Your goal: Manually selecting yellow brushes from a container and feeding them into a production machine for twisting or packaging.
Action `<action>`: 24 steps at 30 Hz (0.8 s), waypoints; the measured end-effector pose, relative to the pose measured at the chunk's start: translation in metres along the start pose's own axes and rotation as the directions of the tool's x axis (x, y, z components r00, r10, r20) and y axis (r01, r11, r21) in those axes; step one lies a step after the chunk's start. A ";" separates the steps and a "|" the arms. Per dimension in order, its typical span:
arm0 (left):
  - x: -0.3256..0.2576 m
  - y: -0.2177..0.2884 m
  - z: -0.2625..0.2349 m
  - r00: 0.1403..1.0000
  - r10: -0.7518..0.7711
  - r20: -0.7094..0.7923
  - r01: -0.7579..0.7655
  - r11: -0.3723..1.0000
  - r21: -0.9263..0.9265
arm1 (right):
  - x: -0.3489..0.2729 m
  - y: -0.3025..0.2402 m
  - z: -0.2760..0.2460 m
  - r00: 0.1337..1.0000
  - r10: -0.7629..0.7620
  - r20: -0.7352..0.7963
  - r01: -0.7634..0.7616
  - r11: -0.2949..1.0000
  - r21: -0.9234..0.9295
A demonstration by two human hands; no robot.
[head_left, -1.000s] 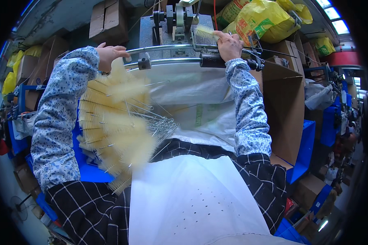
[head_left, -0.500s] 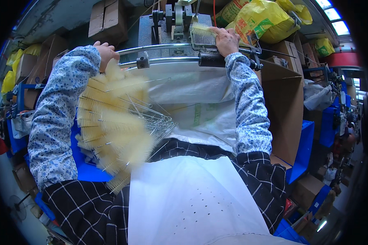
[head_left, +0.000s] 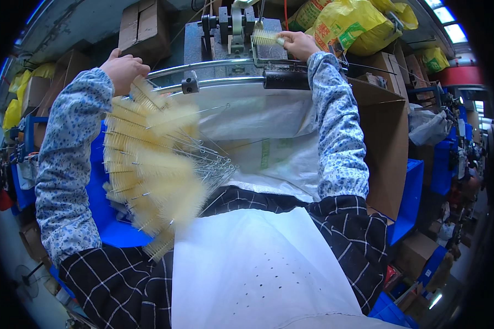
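Flanking the left end of two metal rails (head_left: 203,65), the left hand (head_left: 123,70) has its fingers bent just above a cluster of pale yellow brushes (head_left: 153,153); whether it grips anything cannot be told. The cluster fans out with its bristle heads to the left and its looped wire stems (head_left: 219,167) converging to the right, while a blue bin (head_left: 115,233) shows beside and below the heads. A dark collar (head_left: 190,85) sits on the nearer rail. Farther right, a white sheet (head_left: 247,115) spreads on the near side of the rails; beyond them stands a machine (head_left: 223,21) with a pale wheel (head_left: 237,24). Just right of the wheel, a single brush (head_left: 264,38) is pinched at its right end between the thumb and fingers of the right hand (head_left: 300,45), its bristles directed left. The two hands are well apart. Past the right sleeve (head_left: 340,131) stands a cardboard box (head_left: 381,142). The step in hand is judged to be the handling of one brush at the machine, separately from the cluster. The next move, on this reading, calls for a steady right-hand pinch and careful alignment of that brush, with its bristles clear of the rails.
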State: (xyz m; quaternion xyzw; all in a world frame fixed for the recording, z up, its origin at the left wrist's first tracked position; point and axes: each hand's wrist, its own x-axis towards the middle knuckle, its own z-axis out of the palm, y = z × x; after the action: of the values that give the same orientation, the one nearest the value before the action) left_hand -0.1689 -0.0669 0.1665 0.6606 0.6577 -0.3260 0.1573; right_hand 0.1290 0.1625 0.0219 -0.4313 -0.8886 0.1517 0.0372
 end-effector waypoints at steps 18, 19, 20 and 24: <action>-0.133 -0.038 -0.043 0.976 -0.183 -0.120 0.158 0.968 -0.197 | -0.006 0.008 0.023 0.870 -0.304 -0.387 0.194 0.935 -0.298; -0.134 -0.051 -0.039 0.981 -0.160 -0.110 0.114 0.934 -0.338 | -0.008 0.015 0.024 0.863 -0.319 -0.391 0.206 0.930 -0.304; -0.153 -0.092 -0.013 0.974 -0.061 -0.220 -0.052 0.879 -0.474 | -0.007 0.013 0.024 0.860 -0.323 -0.396 0.213 0.931 -0.296; -0.184 -0.075 -0.046 0.893 -0.266 -0.363 -0.066 0.721 -0.690 | -0.007 0.008 0.018 0.886 -0.312 -0.342 0.244 0.943 -0.226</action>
State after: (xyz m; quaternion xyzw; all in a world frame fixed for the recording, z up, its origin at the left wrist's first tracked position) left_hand -0.2173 -0.1721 0.3347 0.5731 0.7845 0.0891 0.2196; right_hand 0.1361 0.1572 0.0029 -0.3216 -0.9278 -0.0193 0.1884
